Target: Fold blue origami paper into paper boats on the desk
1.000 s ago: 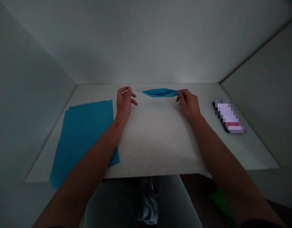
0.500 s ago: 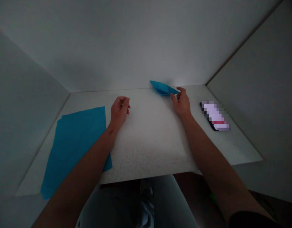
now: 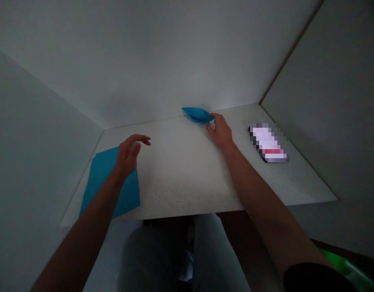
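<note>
A blue folded paper boat [image 3: 197, 114] lies at the back of the white table [image 3: 187, 178], close to the rear wall. My right hand [image 3: 219, 130] rests on the table with its fingertips pinching the boat's right tip. My left hand [image 3: 130, 153] hovers above the table with fingers loosely spread and holds nothing. It is just above the right edge of a flat sheet of blue paper [image 3: 109, 188] that lies at the left of the table.
A phone [image 3: 268, 143] with a lit screen lies at the right of the table. White walls close in the table at the left, back and right. My legs show under the front edge.
My right hand has pushed the boat back toward the rear wall. My left hand has lifted off the table, opened and drifted left toward the blue sheet. The view has shifted.
</note>
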Motion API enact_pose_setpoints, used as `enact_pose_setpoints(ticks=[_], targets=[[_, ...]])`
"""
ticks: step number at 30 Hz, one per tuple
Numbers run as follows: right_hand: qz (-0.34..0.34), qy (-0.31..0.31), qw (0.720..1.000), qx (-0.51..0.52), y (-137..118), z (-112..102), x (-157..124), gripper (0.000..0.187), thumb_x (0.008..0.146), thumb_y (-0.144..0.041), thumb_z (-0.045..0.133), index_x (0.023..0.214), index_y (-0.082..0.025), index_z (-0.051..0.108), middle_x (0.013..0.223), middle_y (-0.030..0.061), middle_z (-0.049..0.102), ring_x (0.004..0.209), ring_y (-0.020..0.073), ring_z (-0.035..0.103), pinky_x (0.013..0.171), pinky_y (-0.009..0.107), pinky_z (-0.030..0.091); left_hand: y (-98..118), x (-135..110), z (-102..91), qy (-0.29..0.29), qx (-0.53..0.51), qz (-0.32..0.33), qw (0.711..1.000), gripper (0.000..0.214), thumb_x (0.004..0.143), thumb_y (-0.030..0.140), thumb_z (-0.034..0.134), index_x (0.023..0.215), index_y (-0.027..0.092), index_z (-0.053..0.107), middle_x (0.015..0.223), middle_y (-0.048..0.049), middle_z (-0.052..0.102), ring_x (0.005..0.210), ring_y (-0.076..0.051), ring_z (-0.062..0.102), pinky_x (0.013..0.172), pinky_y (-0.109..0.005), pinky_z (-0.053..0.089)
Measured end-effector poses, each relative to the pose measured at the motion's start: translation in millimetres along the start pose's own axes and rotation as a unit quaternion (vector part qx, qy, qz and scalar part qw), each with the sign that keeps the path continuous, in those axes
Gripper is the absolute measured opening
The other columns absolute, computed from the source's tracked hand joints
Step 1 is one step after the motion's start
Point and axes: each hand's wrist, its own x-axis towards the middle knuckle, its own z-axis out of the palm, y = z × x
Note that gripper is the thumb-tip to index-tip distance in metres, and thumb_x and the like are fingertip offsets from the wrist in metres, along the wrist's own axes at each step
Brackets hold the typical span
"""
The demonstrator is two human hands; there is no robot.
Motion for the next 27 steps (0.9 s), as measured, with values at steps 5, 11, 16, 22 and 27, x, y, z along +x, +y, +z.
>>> enact_pose_setpoints(ticks=[5, 11, 16, 22, 27], targets=[[0.009, -0.021, 0.999, 0.022, -5.6, -0.7, -0.1, 0.049, 0.101, -0.032, 0.056, 0.148, -0.019, 0.060, 0.140, 0.0192, 0.067, 0.120, 0.0364, 0.068, 0.103, 0.049, 0.057, 11.9, -98.0, -77.4, -0.133, 0.214, -0.039, 0.967, 0.052, 0.095, 0.069, 0.054, 0.129, 0.035, 0.074, 0.136, -0.0066, 0.079, 0.131, -0.040, 0.071, 0.119, -0.062, 0.052], [0.027, -0.017, 0.998, 0.047, -7.3, 0.7, -0.9, 0.050, 0.100, -0.031, 0.053, 0.149, -0.019, 0.057, 0.138, 0.0185, 0.069, 0.119, 0.0330, 0.068, 0.101, 0.047, 0.057, 15.1, -207.8, -93.1, -0.187, 0.305, -0.124, 0.925, 0.073, 0.094, 0.060, 0.067, 0.161, 0.032, 0.054, 0.167, -0.0133, 0.058, 0.155, -0.041, 0.055, 0.127, -0.063, 0.047], [0.019, -0.043, 0.998, 0.039, -9.4, -1.6, -3.3, 0.053, 0.099, -0.033, 0.053, 0.149, -0.019, 0.058, 0.136, 0.0185, 0.070, 0.110, 0.0328, 0.070, 0.096, 0.046, 0.058, 21.5, -222.3, -94.7, -0.187, 0.293, -0.151, 0.925, 0.061, 0.098, 0.060, 0.063, 0.155, 0.038, 0.062, 0.161, -0.0081, 0.064, 0.152, -0.039, 0.057, 0.127, -0.066, 0.046], [0.016, -0.045, 0.997, 0.053, -8.6, -5.7, -6.6, 0.056, 0.095, -0.034, 0.053, 0.149, -0.018, 0.058, 0.123, 0.0148, 0.073, 0.099, 0.0288, 0.069, 0.092, 0.042, 0.057, 26.9, -217.2, -88.4, -0.189, 0.292, -0.143, 0.927, 0.070, 0.100, 0.076, 0.055, 0.149, 0.028, 0.070, 0.164, -0.0147, 0.060, 0.153, -0.040, 0.056, 0.129, -0.065, 0.042], [0.049, -0.022, 0.995, 0.078, -5.8, -5.4, -6.2, 0.061, 0.094, -0.042, 0.054, 0.150, -0.018, 0.054, 0.092, 0.0048, 0.068, 0.082, 0.0262, 0.064, 0.081, 0.039, 0.054, 26.9, -221.7, -93.6, -0.199, 0.263, -0.154, 0.931, 0.065, 0.102, 0.075, 0.050, 0.142, 0.030, 0.076, 0.160, -0.0134, 0.064, 0.151, -0.038, 0.059, 0.127, -0.064, 0.045]])
